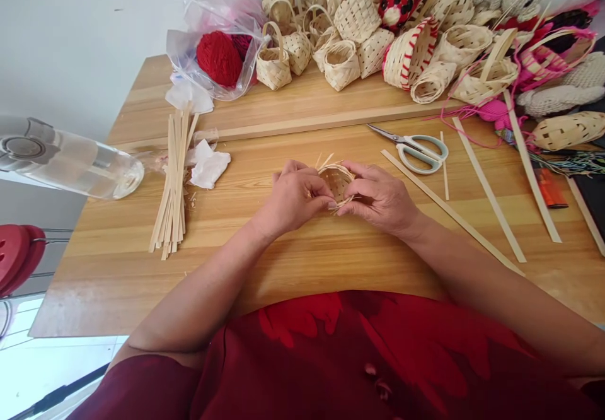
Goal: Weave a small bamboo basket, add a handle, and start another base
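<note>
A small round woven basket (336, 181) of pale strips is held between both hands above the wooden table (265, 250), its opening tilted toward me. My left hand (300, 198) pinches the near left part of its rim, thumb and fingers together. On the other side, my right hand (378, 194) grips the rim with the thumb low and the fingers above. A few thin strip ends stick up behind the basket. To the right of my right hand lie scissors (420, 152) with pale green handles, beside several flat loose strips (489, 190).
Finished woven baskets (341, 67) crowd the back of the table. A bundle of flat strips (172, 183) lies at left, near crumpled white tissue (209, 164) and a clear bottle (70, 158). A plastic bag holds red yarn (219, 59). An orange lighter (551, 188) lies at right.
</note>
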Available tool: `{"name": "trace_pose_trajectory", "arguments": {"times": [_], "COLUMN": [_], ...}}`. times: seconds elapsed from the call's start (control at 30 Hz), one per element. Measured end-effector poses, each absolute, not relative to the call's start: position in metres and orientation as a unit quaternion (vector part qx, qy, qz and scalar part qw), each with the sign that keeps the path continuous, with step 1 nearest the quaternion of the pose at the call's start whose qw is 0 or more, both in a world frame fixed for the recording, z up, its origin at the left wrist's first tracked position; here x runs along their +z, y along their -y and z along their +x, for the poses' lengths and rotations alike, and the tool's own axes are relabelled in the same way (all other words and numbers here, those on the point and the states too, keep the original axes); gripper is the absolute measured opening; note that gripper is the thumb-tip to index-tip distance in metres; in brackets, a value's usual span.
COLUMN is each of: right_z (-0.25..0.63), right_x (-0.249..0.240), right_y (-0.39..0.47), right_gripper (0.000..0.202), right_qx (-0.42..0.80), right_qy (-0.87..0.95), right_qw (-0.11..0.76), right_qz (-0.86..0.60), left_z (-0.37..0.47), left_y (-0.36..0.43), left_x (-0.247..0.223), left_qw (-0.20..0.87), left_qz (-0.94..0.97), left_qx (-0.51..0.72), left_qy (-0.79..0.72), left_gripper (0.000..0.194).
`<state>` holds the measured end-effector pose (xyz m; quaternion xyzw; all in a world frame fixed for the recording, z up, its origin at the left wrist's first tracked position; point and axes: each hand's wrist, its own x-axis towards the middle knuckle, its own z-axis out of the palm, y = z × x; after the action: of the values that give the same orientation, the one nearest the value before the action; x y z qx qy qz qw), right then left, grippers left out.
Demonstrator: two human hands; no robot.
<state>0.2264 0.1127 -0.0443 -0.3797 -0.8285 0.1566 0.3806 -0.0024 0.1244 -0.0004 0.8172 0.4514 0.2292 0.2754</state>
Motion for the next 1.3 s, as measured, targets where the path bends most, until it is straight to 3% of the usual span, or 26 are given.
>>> {"name": "trace_pose_trajectory", "arguments": {"times": [0.13, 0.27, 0.43, 0.5, 0.67, 0.8, 0.97, 1.3], "right_z": [0.225, 0.225, 0.226, 0.226, 0.226, 0.228, 0.228, 0.233], "right_x": [-0.043, -0.046, -0.045, -0.044, -0.044, -0.046, -0.043, -0.05], "right_y": [-0.114, -0.118, -0.114, -0.111, -0.111, -0.116, -0.116, -0.115], "right_gripper": [0.023, 0.019, 0.019, 0.031, 0.085, 0.073, 0.064, 0.059], "right_qx": [0.17, 0.223, 0.269, 0.28, 0.304, 0.29, 0.283, 0.381], "right_qy": [0.824, 0.798, 0.781, 0.775, 0.742, 0.768, 0.783, 0.7], "right_qw": [0.389, 0.423, 0.42, 0.413, 0.394, 0.376, 0.378, 0.41], "right_qz": [-0.375, -0.368, -0.376, -0.388, -0.449, -0.429, -0.406, -0.443], "left_z": [0.0, -0.003, -0.006, -0.006, -0.009, -0.012, -0.014, -0.013], "left_y": [-0.126, -0.128, -0.136, -0.141, -0.147, -0.147, -0.147, -0.139], "left_x": [-0.006, -0.027, -0.05, -0.058, -0.068, -0.064, -0.056, -0.043], "left_qw": [0.278, 0.328, 0.371, 0.392, 0.35, 0.293, 0.303, 0.277], "left_qz": [0.802, 0.768, 0.738, 0.743, 0.778, 0.809, 0.824, 0.78], "left_qx": [0.245, 0.389, 0.452, 0.436, 0.406, 0.377, 0.354, 0.41], "left_qy": [-0.469, -0.391, -0.338, -0.323, -0.329, -0.342, -0.322, -0.383], "left_gripper": [0.015, 0.025, 0.088, 0.098, 0.102, 0.108, 0.105, 0.07]}}
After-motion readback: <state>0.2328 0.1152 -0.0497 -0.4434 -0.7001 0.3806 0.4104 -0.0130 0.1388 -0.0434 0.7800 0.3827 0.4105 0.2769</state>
